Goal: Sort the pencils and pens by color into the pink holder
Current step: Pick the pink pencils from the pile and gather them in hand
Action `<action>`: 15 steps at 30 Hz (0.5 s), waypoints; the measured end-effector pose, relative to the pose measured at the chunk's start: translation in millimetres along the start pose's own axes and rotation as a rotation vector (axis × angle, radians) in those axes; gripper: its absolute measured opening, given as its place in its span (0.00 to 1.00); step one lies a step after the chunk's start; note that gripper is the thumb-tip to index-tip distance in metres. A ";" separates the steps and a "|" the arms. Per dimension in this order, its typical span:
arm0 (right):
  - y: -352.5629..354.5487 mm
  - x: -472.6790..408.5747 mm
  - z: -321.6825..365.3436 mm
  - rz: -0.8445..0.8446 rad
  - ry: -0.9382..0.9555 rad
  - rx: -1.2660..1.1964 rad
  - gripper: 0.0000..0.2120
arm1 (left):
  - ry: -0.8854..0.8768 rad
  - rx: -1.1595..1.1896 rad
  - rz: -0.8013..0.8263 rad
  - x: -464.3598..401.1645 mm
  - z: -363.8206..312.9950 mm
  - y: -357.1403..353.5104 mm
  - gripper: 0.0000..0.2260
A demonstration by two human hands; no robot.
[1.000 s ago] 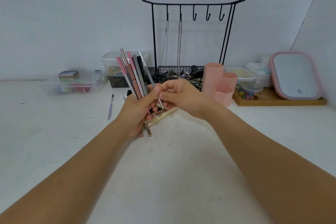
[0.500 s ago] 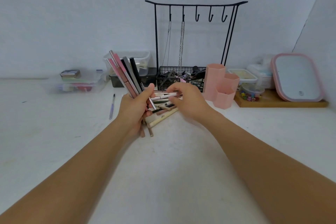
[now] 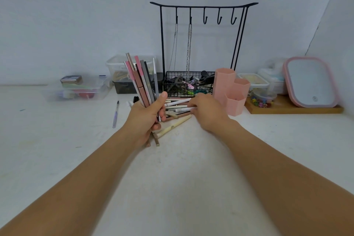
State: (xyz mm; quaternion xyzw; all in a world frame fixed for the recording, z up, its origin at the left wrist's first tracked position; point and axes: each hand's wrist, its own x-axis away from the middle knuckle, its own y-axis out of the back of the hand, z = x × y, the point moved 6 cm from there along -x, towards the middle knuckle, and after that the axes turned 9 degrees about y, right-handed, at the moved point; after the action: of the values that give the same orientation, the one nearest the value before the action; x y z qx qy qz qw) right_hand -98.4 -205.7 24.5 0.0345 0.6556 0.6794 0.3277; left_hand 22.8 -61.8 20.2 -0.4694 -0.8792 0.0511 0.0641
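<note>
My left hand [image 3: 146, 118] grips an upright bundle of pencils and pens [image 3: 142, 80] in pink, brown, grey, black and silver. Just right of it a loose pile of pens [image 3: 177, 110] lies on the white table. My right hand [image 3: 207, 111] reaches into that pile and its fingertips pinch a white pen [image 3: 183, 109] lying flat. The pink holder [image 3: 230, 92], three hexagonal cups of stepped heights, stands directly right of my right hand. I cannot see inside its cups.
A purple pen [image 3: 115, 114] lies alone to the left. Behind the pile are a black wire basket with a hook stand [image 3: 191, 82], clear plastic boxes [image 3: 76, 88] and a wooden tray [image 3: 293, 108] with a pink-rimmed mirror [image 3: 310, 82].
My right hand left the bundle, dropped to the pile on the table and took hold of a white pen. The left hand kept the bundle, tilting it slightly.
</note>
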 end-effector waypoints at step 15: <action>6.1 -5.7 21.3 -0.096 -0.229 -1.336 0.03 | -0.008 -0.008 -0.031 -1.1 1.4 -1.4 0.14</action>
State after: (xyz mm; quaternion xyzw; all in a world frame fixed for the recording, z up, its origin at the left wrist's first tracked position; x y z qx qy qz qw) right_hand -86.3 -189.5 35.1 -0.1329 0.0574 0.9153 0.3758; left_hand 22.0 -63.5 19.0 -0.4559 -0.8867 0.0485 0.0595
